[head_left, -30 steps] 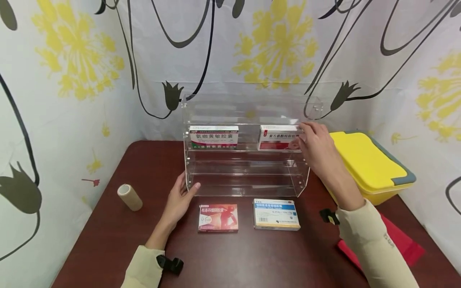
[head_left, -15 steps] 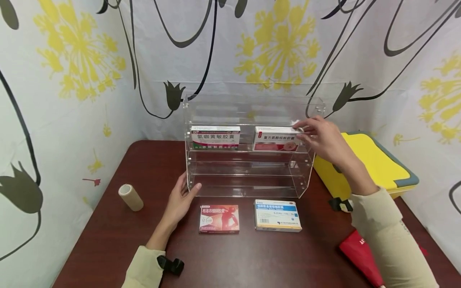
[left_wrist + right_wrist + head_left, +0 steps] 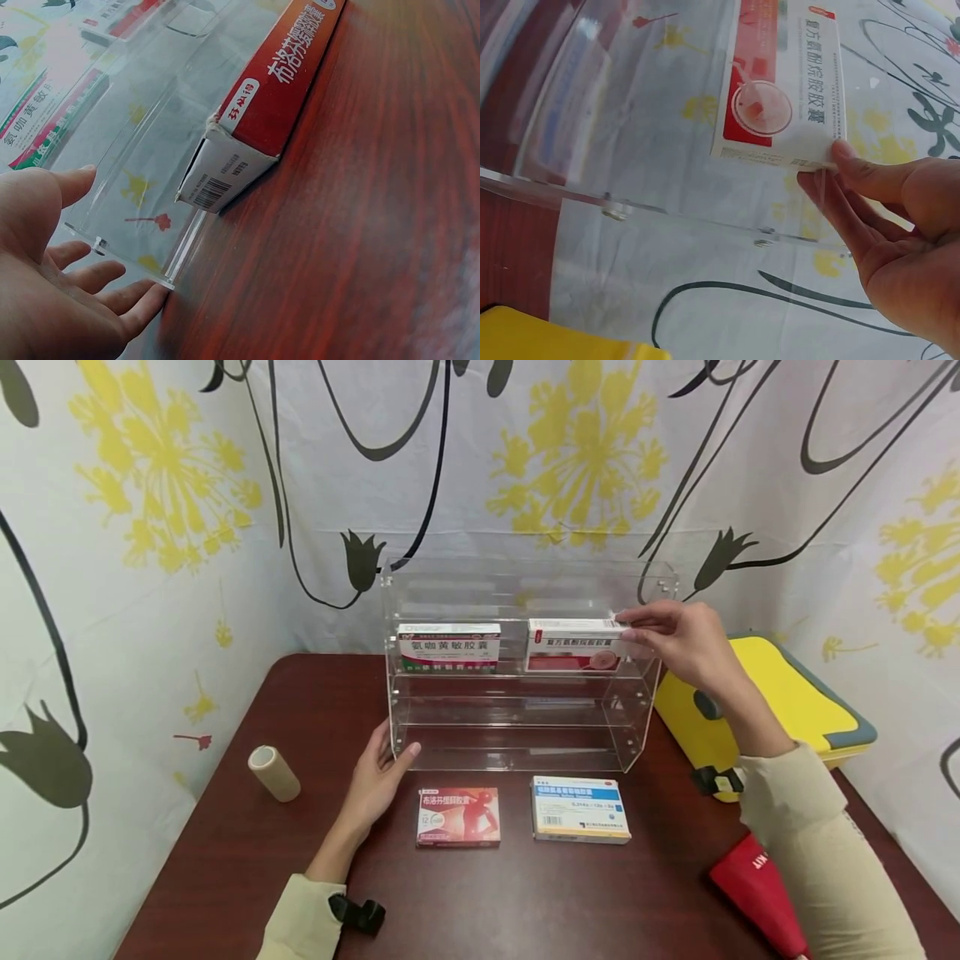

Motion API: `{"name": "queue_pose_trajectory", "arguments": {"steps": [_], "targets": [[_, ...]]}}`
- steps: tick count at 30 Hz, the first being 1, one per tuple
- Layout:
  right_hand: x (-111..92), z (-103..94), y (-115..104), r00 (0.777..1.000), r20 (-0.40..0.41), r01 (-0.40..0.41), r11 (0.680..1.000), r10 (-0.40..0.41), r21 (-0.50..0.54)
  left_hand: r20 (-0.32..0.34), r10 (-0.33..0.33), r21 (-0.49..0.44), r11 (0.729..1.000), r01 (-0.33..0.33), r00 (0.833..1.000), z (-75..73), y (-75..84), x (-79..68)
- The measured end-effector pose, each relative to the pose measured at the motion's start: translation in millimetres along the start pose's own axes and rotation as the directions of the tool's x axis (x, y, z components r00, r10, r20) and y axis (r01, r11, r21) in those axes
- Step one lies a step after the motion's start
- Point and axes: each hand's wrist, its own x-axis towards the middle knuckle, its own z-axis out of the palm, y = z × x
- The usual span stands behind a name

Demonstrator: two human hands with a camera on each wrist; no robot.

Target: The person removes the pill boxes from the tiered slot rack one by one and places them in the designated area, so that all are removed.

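Note:
In the head view, a clear acrylic display rack (image 3: pixel 510 735) stands on the table. My left hand (image 3: pixel 378 772) holds its lower left side, with the thumb in front and the fingers around the side panel (image 3: pixel 124 259). My right hand (image 3: pixel 686 639) pinches the upper right end of a white and red medicine box (image 3: pixel 573 647) on the rack's upper tier. The right wrist view shows thumb and fingers at that corner of the box (image 3: pixel 780 90). Left of it on the same tier leans a white and green medicine box (image 3: pixel 450 649).
On the table before the rack lie a red medicine box (image 3: pixel 458 818) and a blue and white medicine box (image 3: pixel 581 810). A beige cylinder (image 3: pixel 275 774) stands at the left. At the right are a yellow lidded container (image 3: pixel 780 693) and a red pouch (image 3: pixel 761 893). Patterned cloth hangs behind.
The white and red medicine box has shifted slightly left on its tier. My right hand moved right to its end, with the arm swinging outward. The left hand stays in place.

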Motion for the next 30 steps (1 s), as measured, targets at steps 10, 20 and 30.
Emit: {"name": "queue_pose_trajectory", "arguments": {"steps": [10, 20, 30], "targets": [[3.3, -41.9, -32.8, 0.985, -0.133, 0.113, 0.993, -0.108, 0.028, 0.001, 0.009, 0.004, 1.0, -0.009, 1.0, -0.2, 1.2, 0.1], [-20.5, -38.4, -32.6, 0.983, -0.091, 0.167, 0.985, -0.163, 0.042, 0.006, 0.004, 0.008, 1.0, -0.004, 1.0, -0.4, 0.6, 0.7], [-82.1, -24.5, -35.5, 0.959, -0.094, 0.272, 0.961, -0.266, 0.055, 0.014, 0.002, 0.004, 1.0, -0.002, 1.0, -1.6, -1.6, 1.1]]}}
